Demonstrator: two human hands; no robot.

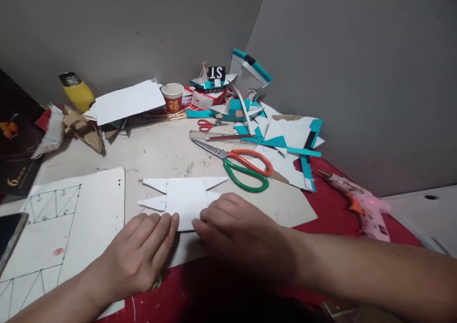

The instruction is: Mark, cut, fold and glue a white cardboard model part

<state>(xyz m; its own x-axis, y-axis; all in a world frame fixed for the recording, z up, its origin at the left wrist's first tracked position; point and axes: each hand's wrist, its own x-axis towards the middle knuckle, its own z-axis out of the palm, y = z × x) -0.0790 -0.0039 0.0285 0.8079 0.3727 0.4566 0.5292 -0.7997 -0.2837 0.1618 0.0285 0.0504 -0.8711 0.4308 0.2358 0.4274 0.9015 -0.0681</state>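
Observation:
A white cardboard cutout with pointed flaps and scored lines lies in front of me. My left hand presses its curled fingers on the lower left corner. On the lower right side, my right hand grips the edge with bent fingers, covering the flaps there. Just beyond are large scissors with one orange and one green handle. To the left lies a drawing sheet with ruled lines and triangles.
A pink glue gun with a red light rests at right. Behind stand a paper cup, a yellow bottle and small model boats. Small red scissors, a ruler and teal-taped scraps lie about. A phone sits at left.

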